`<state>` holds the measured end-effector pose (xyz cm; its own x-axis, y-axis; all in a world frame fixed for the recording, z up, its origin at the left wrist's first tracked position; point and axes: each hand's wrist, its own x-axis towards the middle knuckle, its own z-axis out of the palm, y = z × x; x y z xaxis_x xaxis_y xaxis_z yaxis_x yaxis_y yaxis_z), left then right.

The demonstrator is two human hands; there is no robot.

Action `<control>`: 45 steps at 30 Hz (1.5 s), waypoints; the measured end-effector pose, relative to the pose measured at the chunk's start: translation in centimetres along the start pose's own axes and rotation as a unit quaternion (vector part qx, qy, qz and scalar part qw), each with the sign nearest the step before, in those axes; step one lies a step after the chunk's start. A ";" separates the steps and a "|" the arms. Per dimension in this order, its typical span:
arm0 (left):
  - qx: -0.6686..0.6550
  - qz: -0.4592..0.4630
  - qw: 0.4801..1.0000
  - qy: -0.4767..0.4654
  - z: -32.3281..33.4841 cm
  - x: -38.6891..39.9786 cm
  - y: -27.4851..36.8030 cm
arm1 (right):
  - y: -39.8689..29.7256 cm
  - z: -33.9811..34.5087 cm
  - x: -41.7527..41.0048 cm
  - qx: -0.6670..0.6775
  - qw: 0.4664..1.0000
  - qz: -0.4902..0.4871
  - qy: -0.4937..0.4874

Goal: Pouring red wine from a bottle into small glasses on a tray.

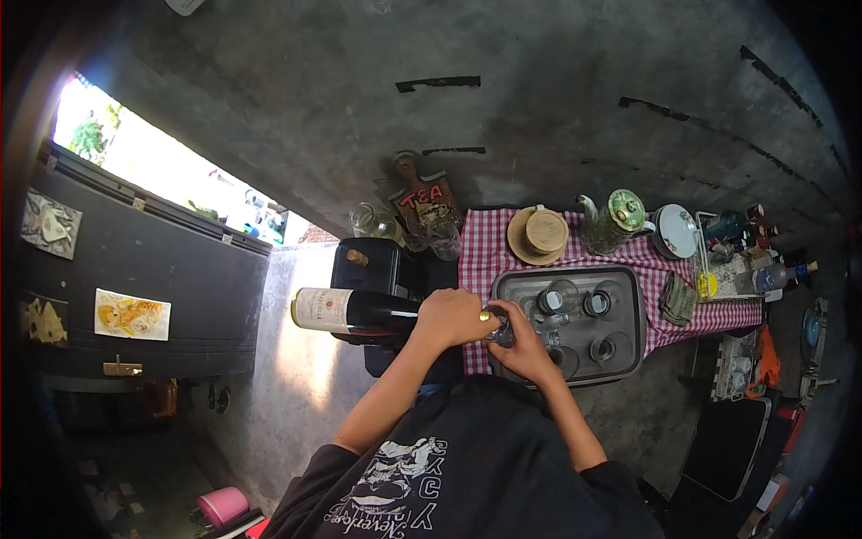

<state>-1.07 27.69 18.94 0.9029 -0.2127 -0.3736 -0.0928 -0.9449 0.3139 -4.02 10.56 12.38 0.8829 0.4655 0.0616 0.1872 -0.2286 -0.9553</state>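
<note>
My left hand point(452, 316) is closed around the neck of a dark wine bottle point(384, 311), which lies about level with its base to the left. In my right hand point(522, 343) is a small clear glass point(500, 329), close against the left hand at the bottle's mouth end. Fingers hide the bottle's mouth and part of the glass; whether liquid flows I cannot tell. Beside the right hand, a grey metal tray point(638, 323) holds several clear glasses, among them one at its back point(560, 296) and one at its front right point(604, 349).
Behind the tray, a checked cloth point(486, 232) bears a wooden cup and saucer point(547, 232), a green-lidded teapot point(609, 226) and stacked plates point(675, 231). A folded cloth point(679, 300) and a bottle rack stand right. A cork point(357, 257) rests on a black box point(347, 269).
</note>
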 end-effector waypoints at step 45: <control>0.022 -0.031 0.999 -0.036 -0.2 0.7 0.4 | 1.0 -0.5 1.1 0.030 0.998 -0.053 -0.013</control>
<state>-0.35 27.26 18.97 0.8753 -0.1689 -0.4532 -0.0570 -0.9665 0.2501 -2.66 10.45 11.66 0.8481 0.5061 0.1569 0.2523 -0.1253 -0.9595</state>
